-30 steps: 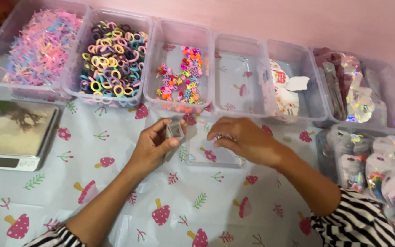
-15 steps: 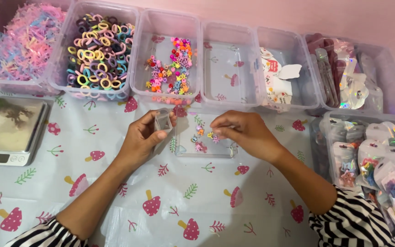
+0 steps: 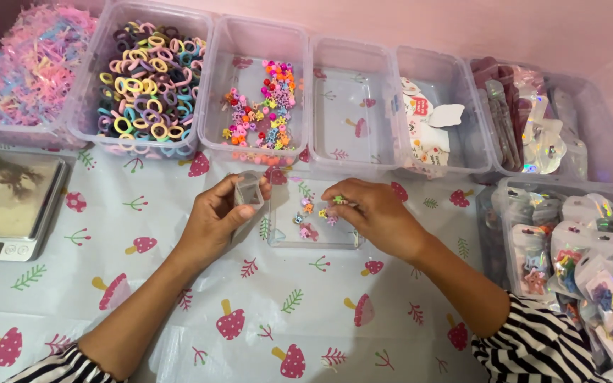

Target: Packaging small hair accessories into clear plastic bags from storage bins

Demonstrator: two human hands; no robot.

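The left hand [image 3: 216,216] is clamped on a small clear pouch [image 3: 249,194], thumb on one side and fingers curled round the other, holding it upright with its mouth open just above the desk [image 3: 179,298]. Close to its right, the right hand [image 3: 372,213] has its fingertips [image 3: 335,195] pinched together on a tiny coloured clip [image 3: 339,201], hovering over the far edge of a shallow clear tray [image 3: 282,240]. That tray lies on the desk between the two hands and holds a few small clips [image 3: 309,216] scattered just under the right hand's fingers. Beyond both hands stands a row of clear bins: straight ahead of the left hand, a bin of small coloured clips [image 3: 262,106]; further left, a bin of hair ties [image 3: 142,78] and a bin of pastel bands [image 3: 30,60]. Well to the left of the left hand sits a kitchen scale [image 3: 10,206]. Off to the right of the right hand lies a box of filled shiny pouches [image 3: 576,248].
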